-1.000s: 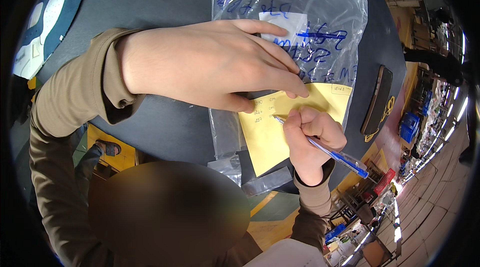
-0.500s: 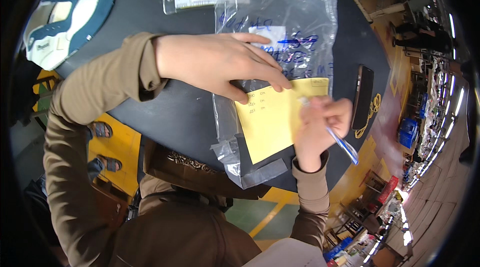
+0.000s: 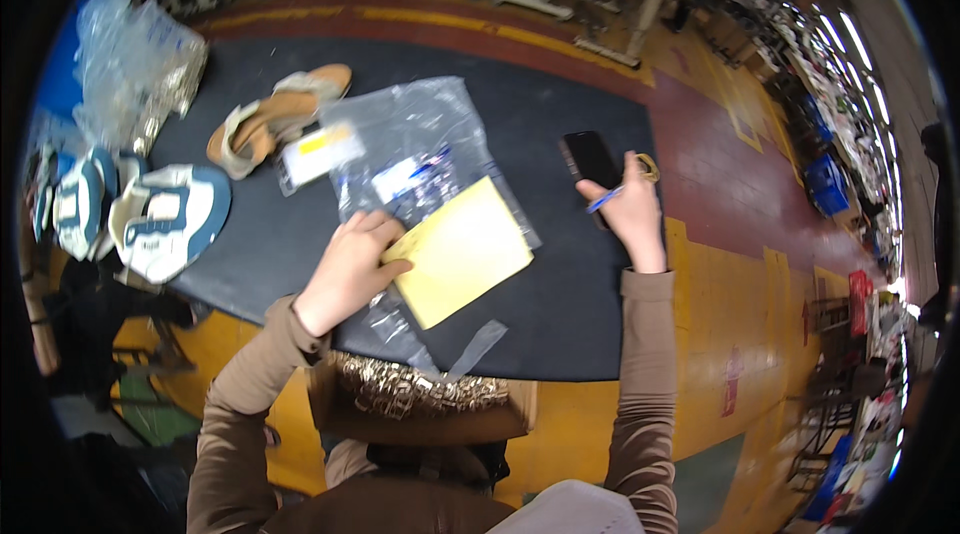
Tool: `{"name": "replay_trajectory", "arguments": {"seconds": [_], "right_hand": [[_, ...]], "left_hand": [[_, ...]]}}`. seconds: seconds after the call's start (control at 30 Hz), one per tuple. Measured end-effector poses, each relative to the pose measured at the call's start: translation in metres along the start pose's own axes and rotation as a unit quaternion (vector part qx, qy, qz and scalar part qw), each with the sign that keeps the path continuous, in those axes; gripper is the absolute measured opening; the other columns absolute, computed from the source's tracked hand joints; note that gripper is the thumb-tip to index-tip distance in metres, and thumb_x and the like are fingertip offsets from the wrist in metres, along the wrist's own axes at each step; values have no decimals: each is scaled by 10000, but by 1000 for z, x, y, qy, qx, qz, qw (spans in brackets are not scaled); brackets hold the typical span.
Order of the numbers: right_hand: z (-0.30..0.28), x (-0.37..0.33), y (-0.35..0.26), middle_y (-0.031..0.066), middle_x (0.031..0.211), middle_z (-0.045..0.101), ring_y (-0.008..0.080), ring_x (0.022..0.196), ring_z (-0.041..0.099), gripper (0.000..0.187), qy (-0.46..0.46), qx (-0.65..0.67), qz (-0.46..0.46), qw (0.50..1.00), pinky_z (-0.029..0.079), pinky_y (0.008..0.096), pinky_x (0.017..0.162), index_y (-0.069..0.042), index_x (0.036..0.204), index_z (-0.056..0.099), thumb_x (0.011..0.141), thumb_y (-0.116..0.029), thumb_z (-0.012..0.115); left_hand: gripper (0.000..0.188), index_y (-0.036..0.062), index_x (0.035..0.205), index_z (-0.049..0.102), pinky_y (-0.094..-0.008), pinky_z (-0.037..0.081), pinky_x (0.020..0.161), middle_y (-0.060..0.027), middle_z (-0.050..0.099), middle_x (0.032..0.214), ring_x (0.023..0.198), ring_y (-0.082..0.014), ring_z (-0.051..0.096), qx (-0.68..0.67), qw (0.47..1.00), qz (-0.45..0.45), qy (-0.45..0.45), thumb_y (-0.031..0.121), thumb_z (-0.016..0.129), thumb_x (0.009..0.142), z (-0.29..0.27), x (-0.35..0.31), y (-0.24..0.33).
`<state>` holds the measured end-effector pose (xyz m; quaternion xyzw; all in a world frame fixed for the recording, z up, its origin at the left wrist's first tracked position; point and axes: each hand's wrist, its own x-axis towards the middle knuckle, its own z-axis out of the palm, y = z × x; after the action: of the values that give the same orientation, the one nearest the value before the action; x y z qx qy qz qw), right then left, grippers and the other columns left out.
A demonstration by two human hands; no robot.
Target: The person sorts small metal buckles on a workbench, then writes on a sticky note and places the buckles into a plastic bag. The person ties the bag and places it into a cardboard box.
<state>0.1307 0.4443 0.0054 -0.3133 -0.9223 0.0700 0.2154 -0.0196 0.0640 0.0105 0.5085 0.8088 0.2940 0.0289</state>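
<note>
One flat yellow sheet (image 3: 460, 256) is in the left grip (image 3: 348, 269), a blue pen (image 3: 605, 200) in the right grip (image 3: 635, 216)

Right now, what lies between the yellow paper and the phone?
In the head view, a strip of the clear plastic bag shows along the yellow paper, then black tabletop reaches to the phone.

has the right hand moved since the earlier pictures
Yes. Judged against the table, the right hand has moved right, off the paper and over to the phone near the table's right edge.
</note>
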Motion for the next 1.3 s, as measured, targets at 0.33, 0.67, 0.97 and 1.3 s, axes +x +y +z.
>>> {"name": "replay_trajectory", "arguments": {"seconds": [0.33, 0.67, 0.97, 1.3], "right_hand": [[27, -7, -10, 280, 1059, 678, 457, 1044, 627, 800, 112, 107, 10, 988, 513, 500, 934, 70, 1308, 542, 679, -250, 918], [16, -3, -10, 291, 1221, 621, 422, 1157, 584, 753, 187, 231, 96, 950, 483, 477, 998, 57, 1317, 534, 739, -265, 894], [12, -2, -19, 289, 1378, 586, 463, 1320, 516, 677, 219, 105, -134, 961, 383, 547, 1134, 5, 1407, 538, 824, -185, 826], [-20, -20, -39, 193, 1423, 611, 382, 1361, 528, 448, 127, 35, -225, 965, 359, 535, 1178, -66, 1376, 627, 943, 12, 546]], "left_hand": [[246, -34, 1146, 660, -259, 512, 725, -34, 699, 885, 797, -83, 632, -276, 953, -63, 109, 87, 730, 943, -18, 214, -12], [393, -6, 1112, 707, -346, 579, 812, -139, 746, 946, 872, -217, 727, -142, 988, -50, 38, 121, 861, 774, 137, 314, -13], [414, 8, 1230, 646, -444, 554, 925, -193, 718, 1139, 1045, -388, 696, -33, 999, 20, 32, 225, 748, 893, 45, 231, 14], [402, 106, 1268, 633, -442, 486, 1042, -127, 694, 1223, 1165, -323, 649, 68, 989, 109, -68, 143, 757, 888, -26, -10, 32]]}}
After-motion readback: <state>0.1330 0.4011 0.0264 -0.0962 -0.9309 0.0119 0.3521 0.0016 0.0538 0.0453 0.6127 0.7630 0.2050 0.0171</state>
